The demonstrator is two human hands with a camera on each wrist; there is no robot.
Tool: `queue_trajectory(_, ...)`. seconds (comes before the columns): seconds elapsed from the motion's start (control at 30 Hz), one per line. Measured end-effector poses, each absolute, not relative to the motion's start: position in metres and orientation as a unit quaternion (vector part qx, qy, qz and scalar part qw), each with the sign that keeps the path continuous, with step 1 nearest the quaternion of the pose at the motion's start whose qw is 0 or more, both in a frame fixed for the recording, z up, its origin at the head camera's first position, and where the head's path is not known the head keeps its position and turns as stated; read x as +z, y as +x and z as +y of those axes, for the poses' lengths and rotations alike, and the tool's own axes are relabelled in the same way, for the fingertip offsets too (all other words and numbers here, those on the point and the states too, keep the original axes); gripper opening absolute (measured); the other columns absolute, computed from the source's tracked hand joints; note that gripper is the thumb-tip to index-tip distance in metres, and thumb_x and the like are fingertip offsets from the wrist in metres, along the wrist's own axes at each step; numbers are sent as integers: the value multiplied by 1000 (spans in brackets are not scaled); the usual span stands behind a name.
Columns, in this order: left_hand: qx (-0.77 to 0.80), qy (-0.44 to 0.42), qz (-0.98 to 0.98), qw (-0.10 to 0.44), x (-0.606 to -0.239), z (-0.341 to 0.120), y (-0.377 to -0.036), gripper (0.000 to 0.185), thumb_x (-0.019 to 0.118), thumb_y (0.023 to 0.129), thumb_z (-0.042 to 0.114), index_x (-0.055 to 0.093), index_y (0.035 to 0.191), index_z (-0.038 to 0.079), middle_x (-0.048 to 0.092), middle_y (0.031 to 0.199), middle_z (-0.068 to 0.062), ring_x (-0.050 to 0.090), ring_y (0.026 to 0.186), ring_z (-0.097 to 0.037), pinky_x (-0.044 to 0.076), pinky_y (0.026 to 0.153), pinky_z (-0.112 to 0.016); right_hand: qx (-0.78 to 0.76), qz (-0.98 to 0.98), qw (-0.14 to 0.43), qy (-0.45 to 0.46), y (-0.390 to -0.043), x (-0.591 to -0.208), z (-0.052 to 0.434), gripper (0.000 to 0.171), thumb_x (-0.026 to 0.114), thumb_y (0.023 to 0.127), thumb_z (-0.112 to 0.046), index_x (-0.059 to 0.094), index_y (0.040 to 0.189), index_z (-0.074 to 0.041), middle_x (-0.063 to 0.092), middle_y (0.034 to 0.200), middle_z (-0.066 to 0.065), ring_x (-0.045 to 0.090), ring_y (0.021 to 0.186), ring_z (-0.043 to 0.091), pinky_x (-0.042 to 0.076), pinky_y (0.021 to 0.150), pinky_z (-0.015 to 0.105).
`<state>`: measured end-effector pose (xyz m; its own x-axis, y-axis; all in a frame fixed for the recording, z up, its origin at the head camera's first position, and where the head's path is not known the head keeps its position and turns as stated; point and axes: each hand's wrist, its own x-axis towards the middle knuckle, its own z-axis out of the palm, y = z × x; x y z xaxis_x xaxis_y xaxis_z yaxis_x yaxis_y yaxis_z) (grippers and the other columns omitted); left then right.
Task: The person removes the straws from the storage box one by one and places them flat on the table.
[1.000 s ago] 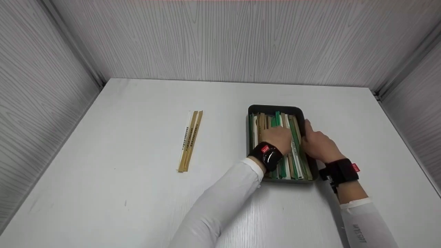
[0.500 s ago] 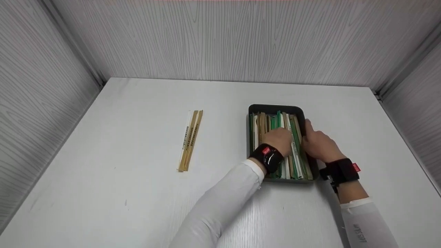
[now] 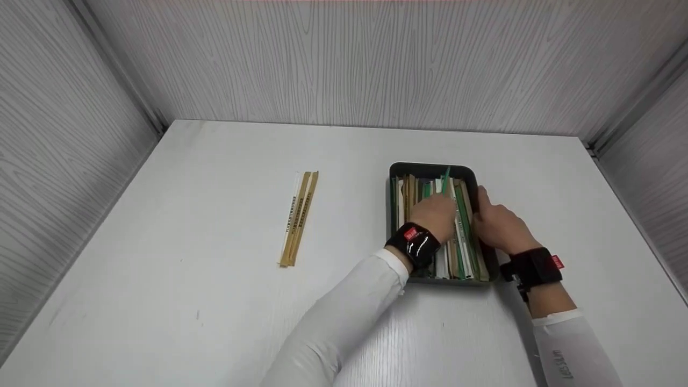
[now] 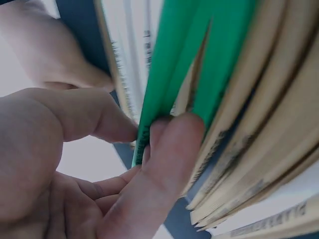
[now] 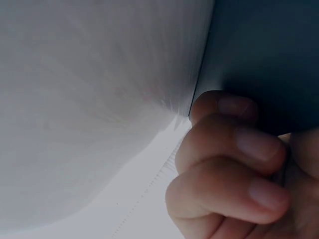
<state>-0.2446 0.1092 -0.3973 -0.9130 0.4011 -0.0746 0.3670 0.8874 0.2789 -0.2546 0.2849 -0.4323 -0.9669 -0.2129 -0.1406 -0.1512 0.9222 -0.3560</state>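
My left hand [image 3: 434, 215] is inside a dark rectangular box [image 3: 423, 170] filled with long, slim packets. Between its thumb and fingers it pinches a green packet [image 4: 172, 59], whose tip shows tilted up past the hand in the head view. Other green, white and brown packets with printed lettering lie lengthwise on both sides, including brown packets [image 4: 279, 109] in the left wrist view. My right hand [image 3: 502, 226] grips the box's right side. In the right wrist view, curled fingers [image 5: 219, 149] press against the dark outer wall. The packets' contents are hidden.
Left of the box, one white packet [image 3: 291, 220] and two brown packets [image 3: 302, 220] lie side by side on the white table [image 3: 161, 258]. Wood-grained panels [image 3: 344, 64] enclose the table at the back and both sides.
The green packet's far end has risen and tilted out from among the others as my left hand shifted slightly. My right hand stays on the box.
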Motion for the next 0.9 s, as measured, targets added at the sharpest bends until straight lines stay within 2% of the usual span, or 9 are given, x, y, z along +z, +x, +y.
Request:
queue_trajectory(0.1,144,202,967,59,-389,105,-243,14,65,97,4,66,85,12,63,86,1,57,66,-10,52,54,-24,-177,976,91,-90,-255,-432,284,69,36,106,-16,4,161,9,65,87,27,60,65,29,50,60,44)
queue_trajectory(0.17,152,207,965,49,-383,102,-241,6,65,97,5,70,101,7,66,90,-1,60,69,-11,53,53,-24,-178,976,92,-88,-254,-432,284,69,35,105,-16,4,161,9,66,86,26,60,66,29,50,60,43)
queue_trajectory(0.23,152,210,965,35,-376,98,-239,26,65,98,6,67,122,-1,69,100,-7,63,73,-12,53,53,-24,-180,975,94,-86,-254,-432,283,68,35,105,-16,4,161,9,66,87,26,60,66,29,50,60,43)
queue_trajectory(0.37,151,207,967,4,-361,88,-235,36,62,100,7,60,133,-6,67,107,-12,65,75,-14,54,52,-24,-179,975,97,-84,-254,-431,283,68,34,105,-16,4,161,9,66,84,25,61,66,29,50,60,43)
queue_trajectory(0.47,155,209,966,-14,-349,78,-232,21,60,100,7,65,118,-2,63,102,-10,64,73,-15,55,54,-27,-176,976,98,-85,-254,-431,284,68,33,106,-17,3,161,9,65,86,26,61,68,30,51,62,45)
queue_trajectory(0.53,160,215,963,-25,-342,69,-232,17,59,100,6,66,113,-2,61,100,-10,65,72,-16,57,55,-28,-175,976,97,-86,-254,-430,286,68,33,106,-18,3,161,9,65,89,28,61,69,30,51,64,46)
queue_trajectory(0.77,213,193,957,-32,-333,29,-237,17,55,100,-1,67,112,-6,57,97,-10,62,75,-17,57,58,-28,-179,975,98,-83,-255,-430,285,69,34,106,-18,1,161,9,65,92,29,61,70,30,50,62,45)
queue_trajectory(0.9,224,144,963,-43,-342,-10,-240,19,55,100,0,67,113,-7,58,98,-13,61,76,-21,57,61,-34,-177,975,106,-87,-257,-431,280,69,33,107,-17,0,161,9,65,85,24,61,66,28,49,58,41)
